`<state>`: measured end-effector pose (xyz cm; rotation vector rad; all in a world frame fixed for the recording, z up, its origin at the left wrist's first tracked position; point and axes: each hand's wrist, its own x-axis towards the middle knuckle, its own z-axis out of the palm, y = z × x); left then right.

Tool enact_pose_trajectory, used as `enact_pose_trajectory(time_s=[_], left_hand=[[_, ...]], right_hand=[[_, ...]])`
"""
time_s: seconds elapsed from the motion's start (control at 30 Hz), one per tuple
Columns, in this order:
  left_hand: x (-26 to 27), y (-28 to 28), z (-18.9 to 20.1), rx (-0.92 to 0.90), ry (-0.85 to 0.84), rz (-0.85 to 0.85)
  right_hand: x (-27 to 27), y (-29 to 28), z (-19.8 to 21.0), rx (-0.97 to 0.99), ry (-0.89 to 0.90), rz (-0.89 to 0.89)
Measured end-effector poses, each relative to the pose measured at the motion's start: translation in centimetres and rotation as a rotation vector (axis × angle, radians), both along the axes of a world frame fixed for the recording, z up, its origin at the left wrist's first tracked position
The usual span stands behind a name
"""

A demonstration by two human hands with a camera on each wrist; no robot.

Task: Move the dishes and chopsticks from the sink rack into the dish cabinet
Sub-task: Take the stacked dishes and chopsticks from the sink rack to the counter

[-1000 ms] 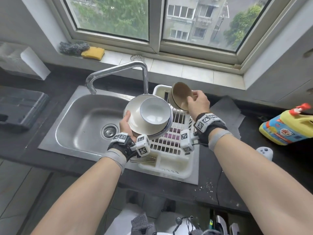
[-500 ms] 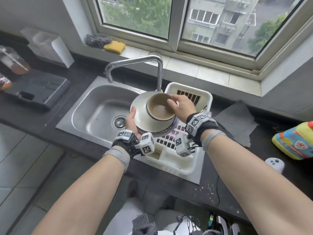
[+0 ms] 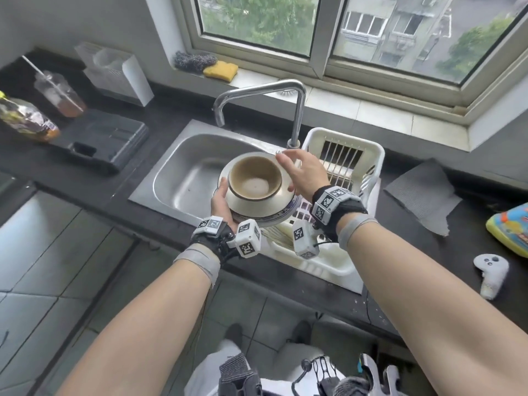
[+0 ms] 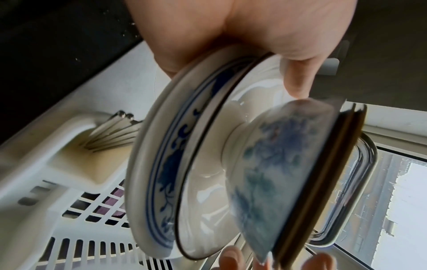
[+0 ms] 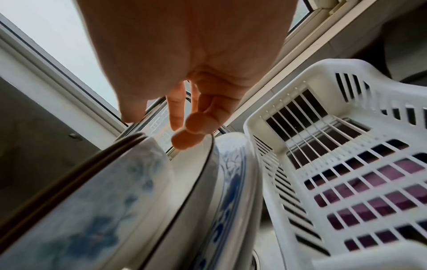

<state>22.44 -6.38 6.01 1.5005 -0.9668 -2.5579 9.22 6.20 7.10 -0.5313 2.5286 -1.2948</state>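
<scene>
My left hand [image 3: 221, 200] grips a stack of dishes held over the sink's right edge, thumb on the rim and fingers beneath. At the bottom is a blue-patterned plate [image 4: 148, 164], then a white bowl [image 4: 208, 182], then small bowls nested on top, the uppermost brown inside [image 3: 254, 181]. My right hand [image 3: 303, 172] rests with relaxed fingers [image 5: 191, 124] against the stack's right and far rim and holds nothing. Behind the stack stands the white sink rack [image 3: 368, 155]. Metal chopsticks [image 4: 110, 133] lie in its front compartment.
A steel sink [image 3: 185, 178] and tap [image 3: 297, 110] are just left of and behind the stack. On the dark counter to the right lie a grey cloth [image 3: 420, 195], a white controller [image 3: 491, 272] and a yellow bottle [image 3: 511, 232]. A black box [image 3: 100, 138] sits at the left.
My right hand brought the brown bowl from the rack, set it into the stack in my left hand and let go. The view has swung to the left.
</scene>
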Motion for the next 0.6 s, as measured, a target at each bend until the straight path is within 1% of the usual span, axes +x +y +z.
enact_pose_trajectory(time_s=[0.07,0.13,0.2,0.23,0.3,0.37,0.4,0.47,0.53,0.6], left_hand=[[0.8,-1.3,0.1,-0.066,-0.030,0.016],[1.7,-2.6,0.0,-0.049,-0.003,0.032],[2.5,-4.0,0.1,-0.031,0.016,-0.002],[2.8,-4.7,-0.1,-0.025,0.021,-0.020],[3.3,-5.9,-0.2,-0.028,0.033,-0.046],[3.9,-6.6,-0.1,-0.036,0.066,-0.062],[4.0,-7.0,-0.2,-0.047,0.067,-0.058],[4.4,-7.6,-0.3,-0.049,0.053,-0.061],[4.7,-7.9,-0.6,-0.058,0.032,-0.069],[4.9,-8.3,-1.2,-0.055,0.026,-0.059]], right_hand=[[0.8,-0.6,-0.4,-0.077,-0.054,-0.093],[1.6,-1.0,-1.3,-0.097,-0.078,-0.214],[2.3,-0.6,-2.3,0.012,-0.125,-0.312],[2.8,-0.3,-3.2,0.101,-0.180,-0.320],[4.1,0.4,-5.5,0.267,-0.314,-0.234],[6.0,0.7,-7.4,0.388,-0.407,-0.085],[7.0,0.6,-8.0,0.433,-0.431,-0.018],[8.7,0.2,-9.4,0.498,-0.433,0.057],[9.6,-0.2,-10.8,0.511,-0.400,0.042],[9.9,-0.8,-12.3,0.493,-0.335,-0.065]])
